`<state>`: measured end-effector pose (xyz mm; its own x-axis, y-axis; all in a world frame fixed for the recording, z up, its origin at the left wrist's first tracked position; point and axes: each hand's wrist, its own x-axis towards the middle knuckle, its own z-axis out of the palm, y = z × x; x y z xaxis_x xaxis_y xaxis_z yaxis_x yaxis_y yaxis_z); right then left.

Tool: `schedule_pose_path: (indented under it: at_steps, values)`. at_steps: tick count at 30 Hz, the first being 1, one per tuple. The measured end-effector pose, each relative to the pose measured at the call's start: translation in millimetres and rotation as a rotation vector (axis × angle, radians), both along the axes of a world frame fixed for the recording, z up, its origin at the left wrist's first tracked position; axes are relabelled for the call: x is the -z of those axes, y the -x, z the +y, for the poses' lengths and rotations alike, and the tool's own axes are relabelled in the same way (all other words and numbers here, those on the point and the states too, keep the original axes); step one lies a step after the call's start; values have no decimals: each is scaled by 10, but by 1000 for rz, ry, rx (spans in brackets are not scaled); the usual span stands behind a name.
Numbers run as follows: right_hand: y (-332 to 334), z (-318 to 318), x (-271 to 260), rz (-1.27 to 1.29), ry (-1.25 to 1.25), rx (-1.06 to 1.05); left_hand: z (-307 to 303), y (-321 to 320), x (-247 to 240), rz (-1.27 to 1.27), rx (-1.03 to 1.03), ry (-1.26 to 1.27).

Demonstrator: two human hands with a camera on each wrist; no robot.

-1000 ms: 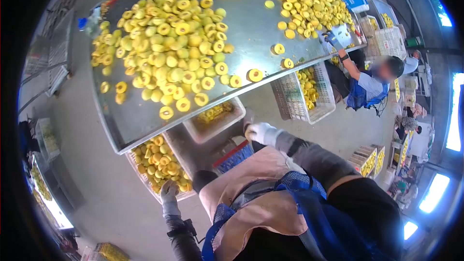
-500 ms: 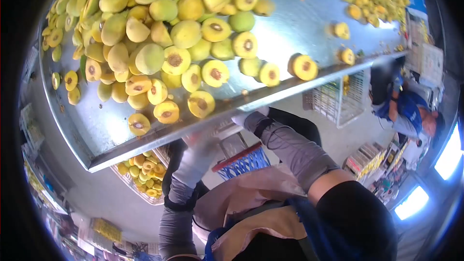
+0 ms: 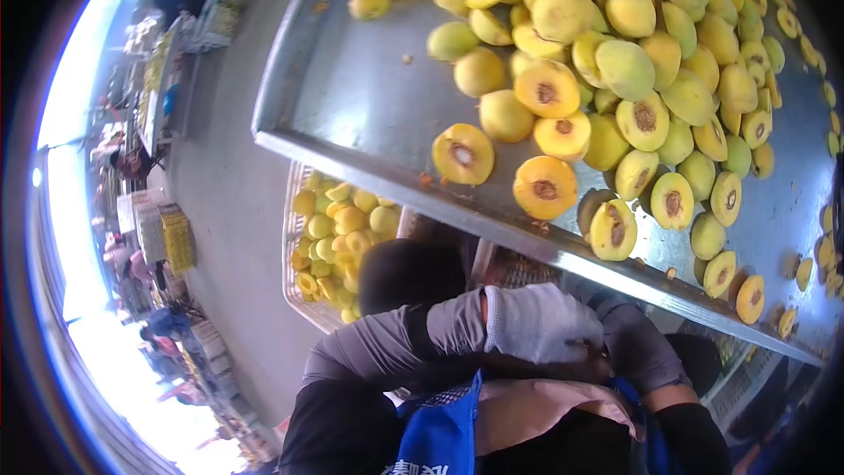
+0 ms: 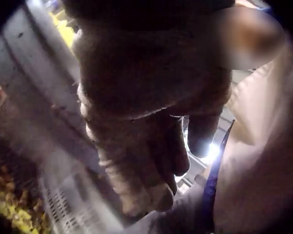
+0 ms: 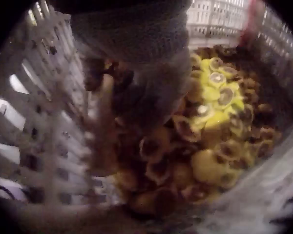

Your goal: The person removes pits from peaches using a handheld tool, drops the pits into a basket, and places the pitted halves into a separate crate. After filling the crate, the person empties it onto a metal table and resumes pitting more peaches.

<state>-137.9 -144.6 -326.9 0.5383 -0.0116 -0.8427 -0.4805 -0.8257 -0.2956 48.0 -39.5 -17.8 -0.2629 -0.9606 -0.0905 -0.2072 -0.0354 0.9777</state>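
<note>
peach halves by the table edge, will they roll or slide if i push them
The peach halves nearest the edge rest cut face up on rounded backs, so a push would probably rock or roll them. The steel table looks smooth and shiny, so they would likely slide easily too.

The steel table (image 3: 352, 97) edge hangs at 12 o'clock and closes the way upward. Halved peaches (image 3: 615, 70) crowd its top from 12 to 3 o'clock; a bare strip lies at 11. Under it, the right hand (image 5: 141, 92) is among pitted halves (image 5: 210, 112), with the crate wall (image 5: 53, 126) close at 9 o'clock.
</note>
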Motion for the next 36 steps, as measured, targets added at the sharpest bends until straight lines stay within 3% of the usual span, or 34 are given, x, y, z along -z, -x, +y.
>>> schedule_pose_path:
  at_steps: [1, 4, 5, 7, 8, 9, 10, 13, 14, 17, 23, 24, 25, 28, 31, 36]
  values:
    - [-84, 7, 26, -26, 20, -42, 18, 29, -89, -58, 106, 42]
    - [-271, -19, -112, -123, 63, -4, 340, -61, -617, -81, -64, 226]
    - [-289, -20, -350, -156, 17, 327, 568, -198, -839, -98, -168, 289]
    - [-279, -83, -781, -275, 80, 463, 1237, -444, -1170, -273, -662, 236]
    - [-269, -75, -943, -360, 124, 516, 1550, -522, -1251, -267, -996, 70]
    - [-252, -7, -1086, -449, 162, 572, 1899, -856, -1018, -370, -1154, 133]
    - [-147, 48, -1191, -681, 151, 594, 2213, -1189, -746, -153, -1304, 65]
    - [-48, 309, -1985, -668, 133, 581, 3009, -2052, 492, -796, -1325, -39]
    - [7, 398, -2086, -713, 104, 574, 3097, -2221, 916, -982, -1228, -199]
    - [41, 632, -2341, -732, 111, 555, 2990, -1770, 1289, -1217, -1059, -458]
    - [-51, 857, -2547, -778, 84, 581, 3577, -959, 1129, -1244, -817, -395]
    - [-70, 871, -2550, -792, 86, 564, 3715, -842, 1203, -1204, -821, -519]
    - [-87, 884, -2557, -797, 79, 557, 3845, -731, 1123, -1004, -748, -663]
    - [-103, 930, -2579, -785, 35, 554, 4159, -398, 1417, -1192, -626, -487]
    - [-87, 892, -2493, -789, -10, 590, 4219, -406, 1641, -1181, -629, -322]
    - [-180, 864, -2557, -826, -110, 687, 4126, -382, 1862, -1173, -690, -417]
